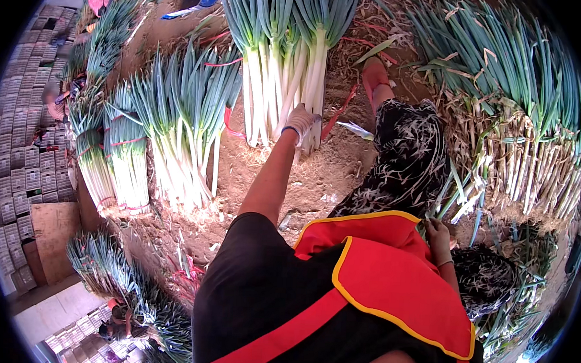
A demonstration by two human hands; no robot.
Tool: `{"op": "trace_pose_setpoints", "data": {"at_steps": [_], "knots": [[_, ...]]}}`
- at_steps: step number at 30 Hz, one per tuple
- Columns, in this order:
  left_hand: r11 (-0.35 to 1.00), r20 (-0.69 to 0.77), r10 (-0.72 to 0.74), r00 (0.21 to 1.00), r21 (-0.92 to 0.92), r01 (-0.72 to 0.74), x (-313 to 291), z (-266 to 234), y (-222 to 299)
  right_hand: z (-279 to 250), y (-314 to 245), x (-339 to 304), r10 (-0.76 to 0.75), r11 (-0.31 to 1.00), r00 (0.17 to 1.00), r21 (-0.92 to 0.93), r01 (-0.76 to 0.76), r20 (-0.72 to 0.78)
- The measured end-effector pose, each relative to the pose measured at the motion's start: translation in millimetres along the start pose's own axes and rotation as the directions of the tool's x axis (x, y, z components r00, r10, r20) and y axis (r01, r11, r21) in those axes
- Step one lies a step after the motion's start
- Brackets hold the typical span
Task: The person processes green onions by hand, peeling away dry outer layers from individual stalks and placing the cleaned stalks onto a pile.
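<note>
My left hand, in a pale glove, reaches forward to the white lower stalks of a large bundle of long green onions standing upright on the soil. Its fingers are closed around a green onion stalk, and a white stalk end shows just below the hand. My right hand is at the edge of my red apron, above my patterned trouser leg. Its fingers are curled, with a small dark green bit beside them; what they hold, if anything, is hidden. Red ties lie around the bundle.
More green onions stand to the left, beside tied bundles. A long heap of untrimmed green onions with dry brown leaves is at the right. My foot in a reddish shoe is ahead. Other people are among onions at the far left.
</note>
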State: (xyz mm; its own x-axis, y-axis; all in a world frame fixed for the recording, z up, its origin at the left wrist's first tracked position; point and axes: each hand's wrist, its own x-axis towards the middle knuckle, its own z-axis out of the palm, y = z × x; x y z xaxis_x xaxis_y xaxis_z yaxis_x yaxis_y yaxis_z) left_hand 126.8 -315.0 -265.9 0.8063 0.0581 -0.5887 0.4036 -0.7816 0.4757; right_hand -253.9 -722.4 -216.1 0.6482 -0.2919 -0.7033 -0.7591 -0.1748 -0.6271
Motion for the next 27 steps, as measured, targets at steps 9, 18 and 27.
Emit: {"op": "trace_pose_setpoints", "data": {"at_steps": [9, 18, 27], "knots": [[0.914, -0.112, 0.124, 0.986, -0.375, -0.158, -28, -5, -4, 2, 4, 1, -0.014, 0.998, 0.999, -0.056, 0.012, -0.034], [0.979, -0.192, 0.171, 0.966, -0.08, -0.189, -62, 14, -5, 3, -7, -4, -0.061, 0.992, 0.998, -0.113, 0.058, -0.023], [0.99, -0.269, 0.119, 0.956, -0.037, -0.133, -57, 38, -7, 5, -11, -4, -0.037, 0.999, 0.999, -0.03, 0.037, 0.001]]}}
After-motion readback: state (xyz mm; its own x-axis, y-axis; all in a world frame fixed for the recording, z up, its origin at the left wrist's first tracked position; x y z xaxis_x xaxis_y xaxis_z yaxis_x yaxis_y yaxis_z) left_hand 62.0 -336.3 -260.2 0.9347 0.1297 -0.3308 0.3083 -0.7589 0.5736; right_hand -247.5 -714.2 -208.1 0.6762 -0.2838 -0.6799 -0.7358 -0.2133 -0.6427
